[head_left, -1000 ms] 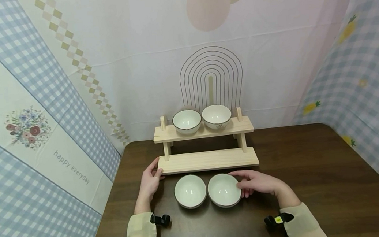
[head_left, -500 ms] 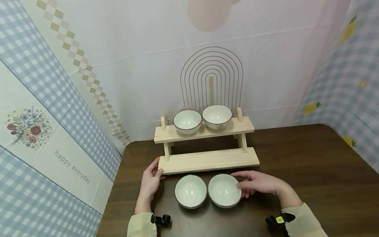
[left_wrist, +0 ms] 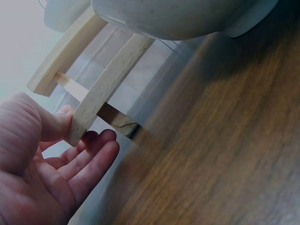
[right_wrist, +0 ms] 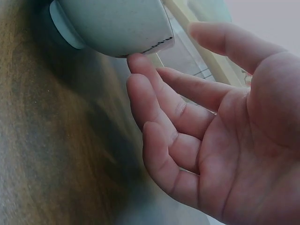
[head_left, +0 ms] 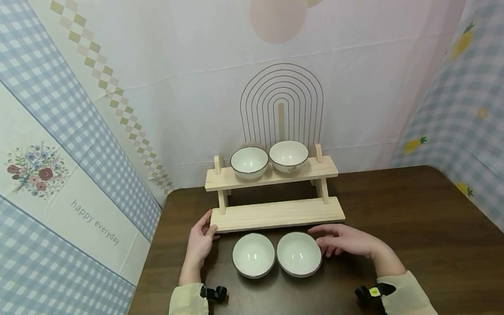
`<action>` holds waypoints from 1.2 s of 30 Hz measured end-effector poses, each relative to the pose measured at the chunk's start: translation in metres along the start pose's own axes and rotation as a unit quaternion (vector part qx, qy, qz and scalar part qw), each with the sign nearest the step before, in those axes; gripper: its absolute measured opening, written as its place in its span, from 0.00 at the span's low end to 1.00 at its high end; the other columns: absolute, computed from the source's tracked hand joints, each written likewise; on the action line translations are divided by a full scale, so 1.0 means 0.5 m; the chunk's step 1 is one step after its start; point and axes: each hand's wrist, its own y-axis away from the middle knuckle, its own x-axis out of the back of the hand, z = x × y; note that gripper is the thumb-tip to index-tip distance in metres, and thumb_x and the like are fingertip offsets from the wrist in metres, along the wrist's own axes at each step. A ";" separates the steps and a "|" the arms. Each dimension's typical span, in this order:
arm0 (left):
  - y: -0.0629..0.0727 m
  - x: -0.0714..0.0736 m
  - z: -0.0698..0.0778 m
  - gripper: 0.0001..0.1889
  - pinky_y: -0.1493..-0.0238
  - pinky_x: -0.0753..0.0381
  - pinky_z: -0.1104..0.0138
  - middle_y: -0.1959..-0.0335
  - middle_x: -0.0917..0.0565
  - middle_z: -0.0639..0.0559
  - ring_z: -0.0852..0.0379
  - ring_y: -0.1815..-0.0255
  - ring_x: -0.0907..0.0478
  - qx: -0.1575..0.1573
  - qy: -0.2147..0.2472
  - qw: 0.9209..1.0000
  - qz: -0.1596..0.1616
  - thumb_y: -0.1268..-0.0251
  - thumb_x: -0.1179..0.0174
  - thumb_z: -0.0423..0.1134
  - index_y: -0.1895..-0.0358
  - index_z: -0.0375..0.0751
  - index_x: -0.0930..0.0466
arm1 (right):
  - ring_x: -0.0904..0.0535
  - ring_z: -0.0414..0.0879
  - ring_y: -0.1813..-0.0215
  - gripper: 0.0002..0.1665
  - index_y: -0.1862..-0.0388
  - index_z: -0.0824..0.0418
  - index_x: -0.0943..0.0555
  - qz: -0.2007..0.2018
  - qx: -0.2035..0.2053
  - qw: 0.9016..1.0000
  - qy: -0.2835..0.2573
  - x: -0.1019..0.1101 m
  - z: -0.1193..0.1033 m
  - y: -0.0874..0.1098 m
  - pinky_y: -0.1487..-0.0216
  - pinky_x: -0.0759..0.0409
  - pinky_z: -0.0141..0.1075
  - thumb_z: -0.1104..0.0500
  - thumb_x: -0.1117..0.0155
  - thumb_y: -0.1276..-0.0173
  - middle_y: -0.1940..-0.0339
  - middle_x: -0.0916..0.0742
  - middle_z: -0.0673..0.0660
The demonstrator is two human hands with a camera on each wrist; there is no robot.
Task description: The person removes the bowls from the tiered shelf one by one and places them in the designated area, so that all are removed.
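A two-tier wooden display shelf [head_left: 278, 215] stands toward the back of the table. My left hand [head_left: 199, 240] grips the left end of its lower board; in the left wrist view the thumb presses the board's [left_wrist: 110, 86] end with the fingers beneath. Two white, dark-rimmed bowls sit side by side in front: a left bowl [head_left: 253, 256] and a right bowl [head_left: 299, 254]. My right hand [head_left: 347, 242] is beside the right bowl, fingers loosely bent and thumb off the rim. In the right wrist view one fingertip lies at the bowl's [right_wrist: 117, 28] side; contact is unclear.
Two similar bowls, one on the left [head_left: 250, 163] and one on the right [head_left: 289, 156], rest on the upper tier. A patterned white cloth [head_left: 176, 84] hangs behind the dark wooden table [head_left: 405, 215], with checked cloths at both sides.
My right thumb and fingers have let go of the right bowl's rim and drawn slightly to the right. The bowls and my left hand have stayed in place.
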 end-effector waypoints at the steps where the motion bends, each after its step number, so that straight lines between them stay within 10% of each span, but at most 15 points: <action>1: 0.000 0.000 0.000 0.29 0.53 0.11 0.62 0.36 0.25 0.29 0.43 0.46 0.19 0.002 0.001 1.000 0.000 0.20 0.45 0.23 0.19 0.33 0.33 | 0.14 0.55 0.53 0.33 0.21 0.63 0.27 0.002 0.000 1.000 0.000 0.001 0.000 0.000 0.53 0.15 0.47 0.47 0.39 0.17 0.51 0.12 0.58; 28: 0.007 -0.003 0.004 0.29 0.51 0.11 0.56 0.35 0.25 0.27 0.43 0.45 0.19 0.006 -0.007 1.000 0.005 0.19 0.46 0.24 0.19 0.32 0.34 | 0.14 0.55 0.52 0.31 0.22 0.69 0.28 0.030 0.008 0.999 -0.038 0.022 -0.006 -0.008 0.52 0.16 0.47 0.51 0.43 0.13 0.54 0.11 0.59; 36: -0.003 -0.005 0.016 0.28 0.44 0.15 0.54 0.32 0.23 0.31 0.38 0.38 0.21 0.001 -0.070 0.997 0.011 0.19 0.42 0.30 0.19 0.33 0.32 | 0.15 0.52 0.55 0.27 0.26 0.66 0.23 0.100 0.011 0.995 -0.020 0.030 -0.032 -0.029 0.53 0.15 0.46 0.51 0.41 0.14 0.57 0.11 0.59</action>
